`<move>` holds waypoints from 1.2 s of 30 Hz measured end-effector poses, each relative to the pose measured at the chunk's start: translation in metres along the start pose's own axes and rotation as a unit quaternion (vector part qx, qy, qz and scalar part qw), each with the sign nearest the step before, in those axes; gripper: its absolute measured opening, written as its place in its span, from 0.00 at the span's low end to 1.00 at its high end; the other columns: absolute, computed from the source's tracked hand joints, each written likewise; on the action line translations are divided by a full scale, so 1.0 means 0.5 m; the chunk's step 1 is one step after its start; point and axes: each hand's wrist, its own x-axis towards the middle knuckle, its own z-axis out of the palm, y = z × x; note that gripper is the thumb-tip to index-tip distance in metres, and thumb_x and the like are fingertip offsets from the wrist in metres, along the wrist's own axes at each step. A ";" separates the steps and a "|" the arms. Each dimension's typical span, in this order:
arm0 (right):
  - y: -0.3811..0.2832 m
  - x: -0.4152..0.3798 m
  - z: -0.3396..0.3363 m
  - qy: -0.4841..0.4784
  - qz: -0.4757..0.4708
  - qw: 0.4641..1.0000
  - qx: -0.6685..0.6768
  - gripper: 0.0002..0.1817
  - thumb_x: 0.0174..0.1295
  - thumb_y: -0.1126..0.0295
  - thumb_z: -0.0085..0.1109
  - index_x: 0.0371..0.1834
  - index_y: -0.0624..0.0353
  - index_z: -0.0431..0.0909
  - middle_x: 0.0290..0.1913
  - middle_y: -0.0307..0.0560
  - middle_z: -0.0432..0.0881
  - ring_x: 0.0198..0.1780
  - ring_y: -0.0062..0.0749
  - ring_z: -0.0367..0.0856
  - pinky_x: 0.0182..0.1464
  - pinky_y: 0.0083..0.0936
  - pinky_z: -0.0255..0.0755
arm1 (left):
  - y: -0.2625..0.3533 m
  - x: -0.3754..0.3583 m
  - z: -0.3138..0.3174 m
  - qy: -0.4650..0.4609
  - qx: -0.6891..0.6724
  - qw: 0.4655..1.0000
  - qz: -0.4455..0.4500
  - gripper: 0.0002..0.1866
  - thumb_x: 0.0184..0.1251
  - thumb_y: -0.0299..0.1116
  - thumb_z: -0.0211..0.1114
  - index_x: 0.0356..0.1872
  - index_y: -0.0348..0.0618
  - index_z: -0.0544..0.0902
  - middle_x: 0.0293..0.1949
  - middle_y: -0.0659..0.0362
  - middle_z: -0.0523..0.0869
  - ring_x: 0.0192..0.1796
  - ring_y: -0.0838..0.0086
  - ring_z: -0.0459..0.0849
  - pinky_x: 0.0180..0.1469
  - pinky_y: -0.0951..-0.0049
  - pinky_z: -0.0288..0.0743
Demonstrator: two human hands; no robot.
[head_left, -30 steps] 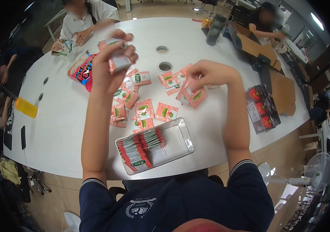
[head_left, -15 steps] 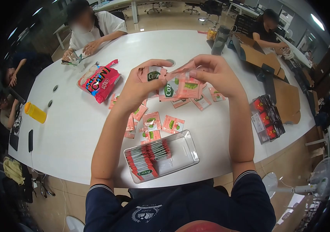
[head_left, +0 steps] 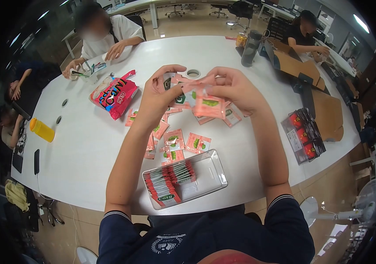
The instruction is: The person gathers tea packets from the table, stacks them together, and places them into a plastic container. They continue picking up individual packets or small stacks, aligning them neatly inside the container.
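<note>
Pink Cozy tea sachets are held up over the table between my two hands. My left hand has its fingers closed on sachets, thumb pressed across their front. My right hand pinches the upper edge of the front sachet, its thumb on the packet. Several loose tea sachets lie on the table below and behind my hands. Nearer to me stands a clear plastic tray. Two rows of upright sachets fill its left part.
A pink snack bag and a yellow bottle are on the left of the white table. To the right are a pack with red items, a dark tumbler and cardboard. Another person handles small things across the table.
My hands have drawn slightly closer together, and the front sachet now hangs lower and overlaps the others. The person across the table has shifted their hands around a small container.
</note>
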 end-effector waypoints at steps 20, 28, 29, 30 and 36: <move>0.079 0.041 0.075 0.017 -0.012 0.988 0.152 0.18 0.72 0.76 0.66 0.63 0.69 0.80 0.59 0.52 0.87 0.57 0.31 0.91 0.59 0.28 0.89 | -0.046 0.000 -0.031 -0.024 -0.346 0.938 -0.023 0.25 0.76 0.31 0.54 0.70 0.31 0.70 0.62 0.40 0.84 0.65 0.52 0.87 0.70 0.49 0.83; 0.083 0.041 0.066 0.033 0.011 0.976 0.214 0.15 0.74 0.74 0.65 0.60 0.68 0.81 0.54 0.50 0.89 0.53 0.30 0.92 0.52 0.27 0.91 | -0.017 0.009 -0.017 0.000 -0.331 0.943 0.030 0.43 0.67 0.21 0.54 0.86 0.45 0.54 0.74 0.40 0.73 0.73 0.51 0.79 0.75 0.52 0.77; 0.086 0.044 0.063 0.040 0.011 0.974 0.223 0.14 0.75 0.73 0.65 0.59 0.68 0.81 0.52 0.49 0.89 0.51 0.29 0.92 0.51 0.27 0.90 | -0.016 0.009 -0.015 0.003 -0.310 0.949 0.057 0.46 0.66 0.20 0.53 0.87 0.48 0.51 0.75 0.41 0.72 0.73 0.52 0.78 0.75 0.52 0.77; 0.088 0.047 0.060 0.047 0.010 0.972 0.231 0.13 0.75 0.72 0.65 0.57 0.67 0.82 0.50 0.48 0.89 0.48 0.28 0.92 0.50 0.26 0.90 | -0.017 0.009 -0.016 0.007 -0.277 0.959 0.066 0.45 0.66 0.20 0.54 0.87 0.49 0.53 0.76 0.42 0.71 0.74 0.52 0.77 0.75 0.53 0.77; 0.078 0.043 0.070 0.080 0.006 0.966 0.248 0.12 0.76 0.69 0.65 0.54 0.67 0.83 0.46 0.46 0.89 0.44 0.27 0.92 0.49 0.26 0.91 | -0.070 0.008 -0.039 -0.073 -0.214 0.968 0.110 0.36 0.66 0.23 0.61 0.77 0.50 0.64 0.79 0.45 0.66 0.79 0.54 0.71 0.75 0.55 0.75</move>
